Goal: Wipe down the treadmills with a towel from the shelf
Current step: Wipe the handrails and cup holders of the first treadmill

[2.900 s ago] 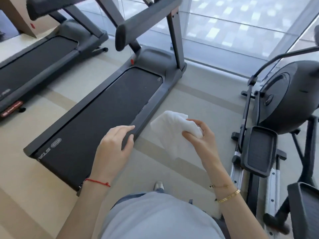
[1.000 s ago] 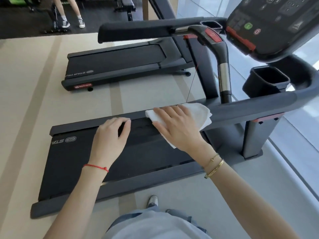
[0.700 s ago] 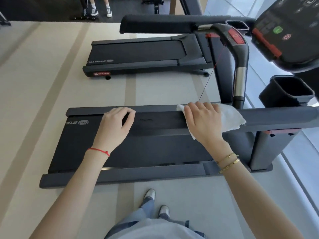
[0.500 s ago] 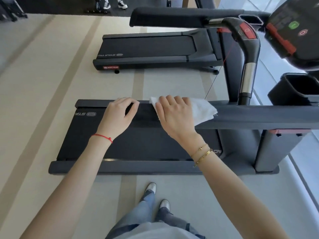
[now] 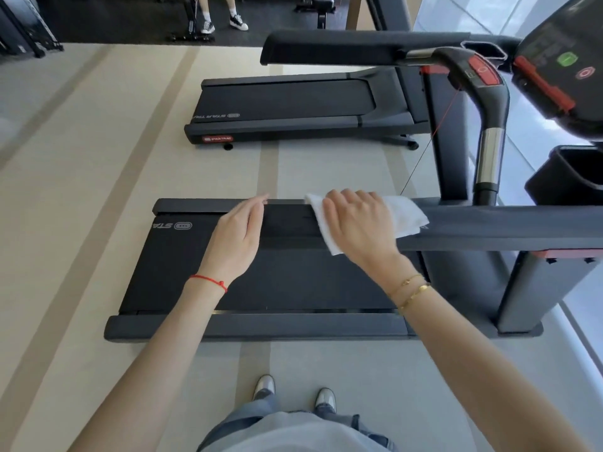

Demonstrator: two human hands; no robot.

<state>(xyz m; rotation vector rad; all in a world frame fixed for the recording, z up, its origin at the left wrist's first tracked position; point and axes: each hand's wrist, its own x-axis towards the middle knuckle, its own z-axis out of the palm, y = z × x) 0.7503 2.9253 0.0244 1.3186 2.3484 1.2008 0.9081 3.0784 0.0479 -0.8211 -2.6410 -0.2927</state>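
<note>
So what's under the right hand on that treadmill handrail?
A white towel, pressed onto the near handrail by the right hand. The towel's middle and the rail beneath it are covered.

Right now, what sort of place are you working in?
Most likely a gym: two black belt treadmills on a beige floor, a control console with green and red buttons, and the right hand pressing a white towel on the grey padded handrail.
</note>
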